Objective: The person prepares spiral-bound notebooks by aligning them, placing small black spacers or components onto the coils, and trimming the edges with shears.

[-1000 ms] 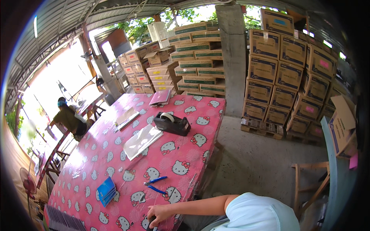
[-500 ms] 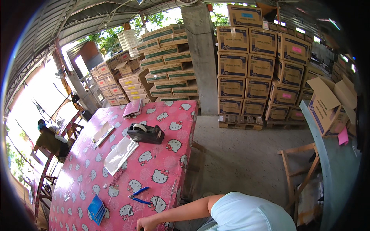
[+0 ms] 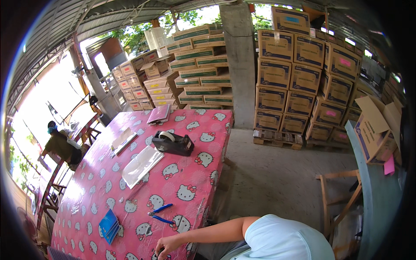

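Note:
My right hand (image 3: 168, 246) is at the lower edge, over the near part of a table (image 3: 97, 158) with a pink cartoon-cat cover. Its fingers are curled, with something small and dark at the fingertips that I cannot make out. Blue-handled cutting pliers (image 3: 161, 214) lie just beyond it, jaws to the left. To its left rests a small fanned stack of blue booklets (image 3: 109, 226). A thin wire spiral (image 3: 135, 190) lies farther off. At the lower left edge, a dark ribbed thing (image 3: 61, 254) shows in part. My left hand is out of view.
Farther along the table are a white sheet (image 3: 142, 167), a black tape dispenser (image 3: 173, 144), a whitish flat stack (image 3: 124, 141) and pink notebooks (image 3: 159, 114). An open carton (image 3: 375, 134) stands on the right-hand table. Carton stacks (image 3: 273, 73) rise behind; a person (image 3: 63, 147) sits far left.
The view has shifted, so the table and cartons sit differently in the picture. More of my right hand shows, and the dark ribbed thing has come in at the lower left.

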### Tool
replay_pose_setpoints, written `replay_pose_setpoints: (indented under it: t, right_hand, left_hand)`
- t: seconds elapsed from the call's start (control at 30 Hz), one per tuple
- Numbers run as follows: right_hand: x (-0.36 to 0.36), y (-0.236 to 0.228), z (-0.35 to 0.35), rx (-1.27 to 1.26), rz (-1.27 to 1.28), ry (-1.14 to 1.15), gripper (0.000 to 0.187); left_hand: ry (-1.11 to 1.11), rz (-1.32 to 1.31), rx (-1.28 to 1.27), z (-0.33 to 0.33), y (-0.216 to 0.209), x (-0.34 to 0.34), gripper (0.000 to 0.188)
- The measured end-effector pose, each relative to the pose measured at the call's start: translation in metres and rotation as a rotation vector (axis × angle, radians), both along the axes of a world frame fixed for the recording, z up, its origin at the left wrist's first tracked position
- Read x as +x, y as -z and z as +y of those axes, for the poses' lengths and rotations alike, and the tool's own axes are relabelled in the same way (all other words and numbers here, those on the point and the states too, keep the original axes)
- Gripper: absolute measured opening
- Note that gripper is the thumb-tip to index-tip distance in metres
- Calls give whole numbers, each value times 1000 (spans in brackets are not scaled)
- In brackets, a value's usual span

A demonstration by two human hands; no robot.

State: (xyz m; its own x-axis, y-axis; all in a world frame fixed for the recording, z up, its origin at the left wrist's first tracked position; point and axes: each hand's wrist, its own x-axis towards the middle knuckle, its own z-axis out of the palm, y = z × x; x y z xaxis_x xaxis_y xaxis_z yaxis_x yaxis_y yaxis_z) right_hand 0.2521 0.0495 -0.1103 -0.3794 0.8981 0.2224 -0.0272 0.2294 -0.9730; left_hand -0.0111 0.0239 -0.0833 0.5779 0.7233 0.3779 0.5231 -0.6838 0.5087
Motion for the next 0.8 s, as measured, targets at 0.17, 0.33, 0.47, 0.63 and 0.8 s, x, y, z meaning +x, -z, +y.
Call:
replay_pose_setpoints:
  t: [0.17,0.33,0.47,0.63,0.8]
  right_hand:
    - [0,-23,-9,-116,-6,-128,41]
    - [-9,-19,-7,-147,65,-174,36]
    - [-4,-45,-16,-75,-115,-166,31]
    - [-9,-62,-11,-46,2,-147,32]
    - [-14,-50,3,-83,-252,-101,36]
  left_hand:
    - [17,-3,224,-6,-40,21,32]
    - [-131,-429,36,1,-27,19,52]
    - [-267,-883,-545,-3,-6,15,67]
    - [-248,-1059,-652,-2,22,10,41]
    - [-229,-1178,-768,-10,22,9,29]
